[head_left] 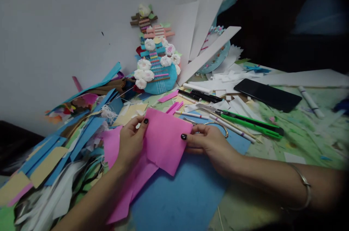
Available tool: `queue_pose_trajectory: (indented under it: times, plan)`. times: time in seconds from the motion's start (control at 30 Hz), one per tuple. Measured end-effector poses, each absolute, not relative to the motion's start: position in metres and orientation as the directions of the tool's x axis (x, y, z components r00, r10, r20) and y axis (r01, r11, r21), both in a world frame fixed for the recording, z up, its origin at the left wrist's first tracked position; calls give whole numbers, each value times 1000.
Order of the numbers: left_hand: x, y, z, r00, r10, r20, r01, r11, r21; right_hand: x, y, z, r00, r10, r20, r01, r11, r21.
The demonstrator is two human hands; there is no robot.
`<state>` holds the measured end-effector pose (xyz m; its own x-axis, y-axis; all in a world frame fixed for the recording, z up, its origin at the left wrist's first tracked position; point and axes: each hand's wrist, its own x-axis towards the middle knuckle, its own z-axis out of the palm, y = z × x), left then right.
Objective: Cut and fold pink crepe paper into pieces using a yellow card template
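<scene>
A square piece of pink paper point(167, 140) is held up between both hands above the work surface. My left hand point(132, 138) pinches its upper left edge, thumb in front. On the opposite side, my right hand point(208, 144) grips the right edge between thumb and fingers. Larger pink sheets point(139, 183) lie beneath the left hand and forearm. Under them is a blue sheet point(180, 194). Just behind the right hand shows a metal ring handle point(225, 129), perhaps of scissors, partly hidden by the fingers.
A green utility knife point(251, 125), black pens point(201, 95) and a black phone point(268, 94) lie beyond the right hand. Paper strips point(54, 154) are heaped at left. A blue paper instrument with white flowers point(160, 75) leans on the wall, beside white card strips point(209, 56).
</scene>
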<state>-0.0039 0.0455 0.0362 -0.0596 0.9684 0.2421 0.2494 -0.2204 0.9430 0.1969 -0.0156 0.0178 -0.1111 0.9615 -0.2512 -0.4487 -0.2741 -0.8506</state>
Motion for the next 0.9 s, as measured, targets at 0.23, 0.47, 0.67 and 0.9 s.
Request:
queue_pose_trajectory:
  times: [0.23, 0.47, 0.67, 0.9]
  plan:
    - [-7, 37, 36, -75, 988, 134, 197, -117, 973, 204, -13, 26, -121, 964, -235, -427, -264, -865]
    - [-10, 40, 39, -94, 993, 76, 120, -65, 991, 208, -13, 30, -224, 960, -167, -412, -249, -876]
    - [-10, 40, 45, -88, 992, 93, 149, -79, 986, 211, -12, 28, -205, 974, -94, -307, -155, -939]
    - [-13, 39, 46, -46, 997, 64, 132, -57, 990, 215, -14, 39, -188, 970, -155, -291, -206, -934]
